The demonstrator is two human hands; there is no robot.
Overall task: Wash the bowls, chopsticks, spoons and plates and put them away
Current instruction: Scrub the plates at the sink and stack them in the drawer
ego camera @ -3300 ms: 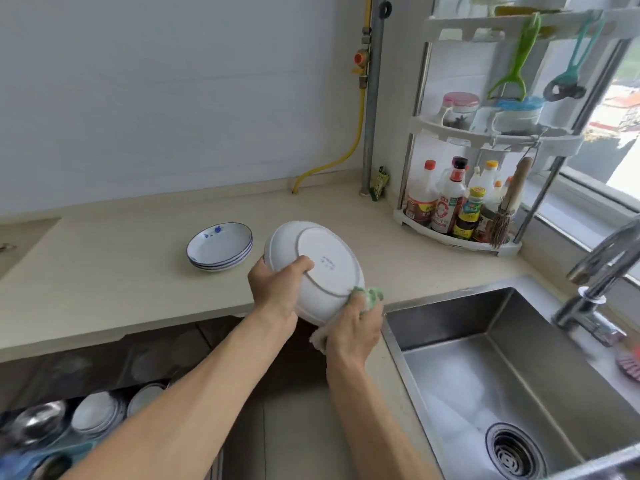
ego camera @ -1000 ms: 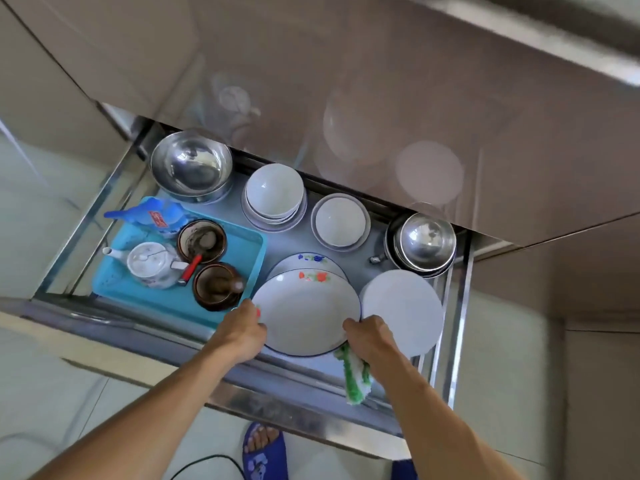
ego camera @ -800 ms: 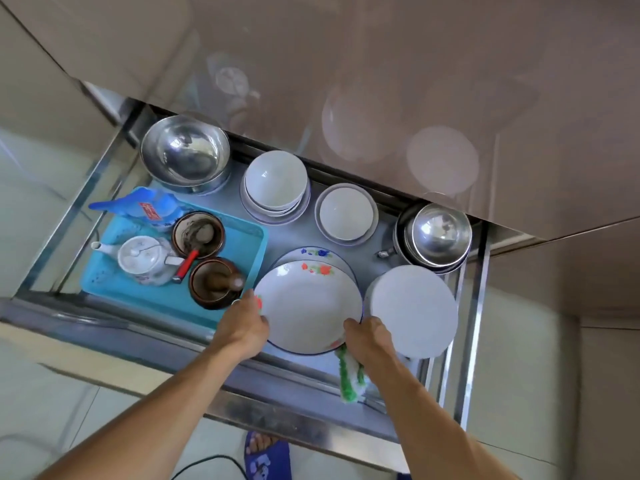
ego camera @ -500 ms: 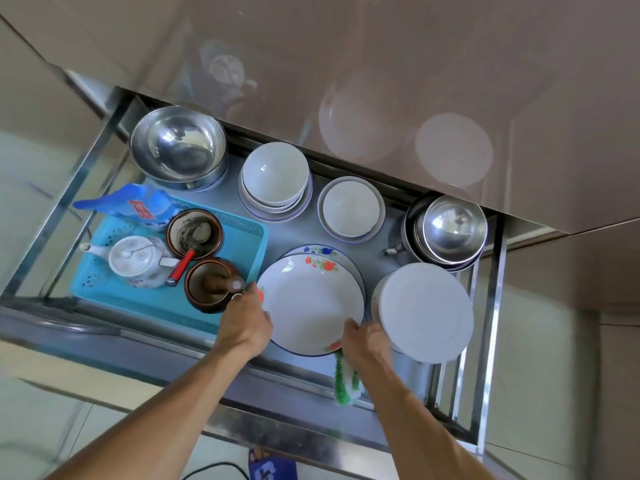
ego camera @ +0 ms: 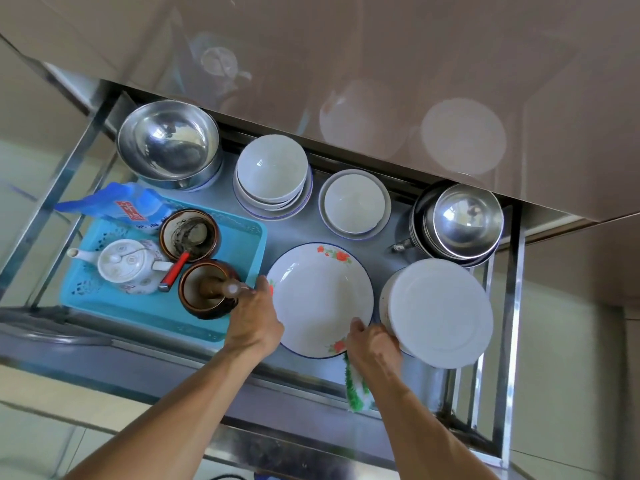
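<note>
down in the open drawer (ego camera: 509,306), both my hands are on the flowered plate (ego camera: 320,299). my left hand (ego camera: 254,323) grips its left rim, fingers curled over the edge with the thumb (ego camera: 263,284) on top. my right hand (ego camera: 374,344) pinches the near right rim, and the same fingers keep hold of a green-and-white cloth (ego camera: 355,388) that hangs below my palm. the plate lies flat in the front middle of the drawer, face up, red flowers at its far edge and near my right hand.

just right of it sits a stack of plain white plates (ego camera: 440,313), touching or nearly touching my right knuckles. behind are two stacks of white bowls (ego camera: 273,174), the smaller (ego camera: 355,202) to the right, with steel bowls at the back left (ego camera: 168,143) and far right (ego camera: 464,223). left of the plate a blue tray (ego camera: 242,237) holds a teapot (ego camera: 126,265), two brown pots (ego camera: 188,233) and a blue packet (ego camera: 117,206); the nearer pot (ego camera: 207,289) has a pestle in it, right beside my left hand.
</note>
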